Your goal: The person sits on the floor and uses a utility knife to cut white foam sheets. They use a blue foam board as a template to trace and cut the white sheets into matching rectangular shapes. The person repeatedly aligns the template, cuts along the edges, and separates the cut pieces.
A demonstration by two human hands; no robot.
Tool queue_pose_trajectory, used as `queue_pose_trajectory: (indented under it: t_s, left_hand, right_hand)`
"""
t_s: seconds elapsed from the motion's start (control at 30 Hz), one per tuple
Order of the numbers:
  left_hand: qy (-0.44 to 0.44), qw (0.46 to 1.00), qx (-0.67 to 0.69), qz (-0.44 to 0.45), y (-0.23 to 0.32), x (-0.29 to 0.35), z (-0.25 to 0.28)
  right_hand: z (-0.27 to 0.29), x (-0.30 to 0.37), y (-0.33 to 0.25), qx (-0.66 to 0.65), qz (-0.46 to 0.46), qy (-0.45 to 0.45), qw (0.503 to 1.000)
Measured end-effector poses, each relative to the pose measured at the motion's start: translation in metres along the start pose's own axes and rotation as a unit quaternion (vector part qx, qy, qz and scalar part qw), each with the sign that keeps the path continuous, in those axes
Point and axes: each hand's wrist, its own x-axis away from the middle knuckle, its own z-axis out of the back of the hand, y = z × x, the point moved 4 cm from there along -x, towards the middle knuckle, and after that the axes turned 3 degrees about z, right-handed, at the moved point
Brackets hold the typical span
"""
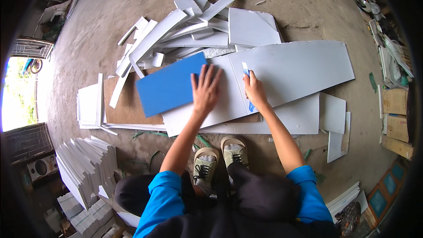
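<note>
A large white foam board (304, 68) lies across the middle, with a thin straight line running over it between my hands. On its left part rests a flat blue rectangular board (169, 86), tilted up toward the right. My left hand (206, 90) presses on the blue board's right end, fingers spread and holding nothing. To the right of the line, my right hand (254, 89) is closed around a utility knife (246, 68) with a blue handle; its pale tip points away from me. My fingers hide the middle of the knife.
White offcut strips (176, 31) are heaped beyond the board. Under it lie a brown board (119, 101) and more white sheets (286, 119). Stacked white pieces (88, 167) stand at the lower left. My sandalled feet (206, 161) are near the sheets' close edge.
</note>
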Motion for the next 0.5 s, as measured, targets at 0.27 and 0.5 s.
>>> queue_pose_trajectory:
  t_s: [0.27, 0.5]
  left_hand:
    - [0.058, 0.997, 0.058, 0.014, -0.031, -0.031, 0.006]
    - [0.045, 0.984, 0.121, 0.123, -0.016, -0.071, -0.035]
  right_hand:
    - [-0.009, -0.002, 0.004, 0.089, 0.022, 0.024, 0.995]
    - [-0.004, 0.000, -0.028, 0.215, 0.032, -0.012, 0.976]
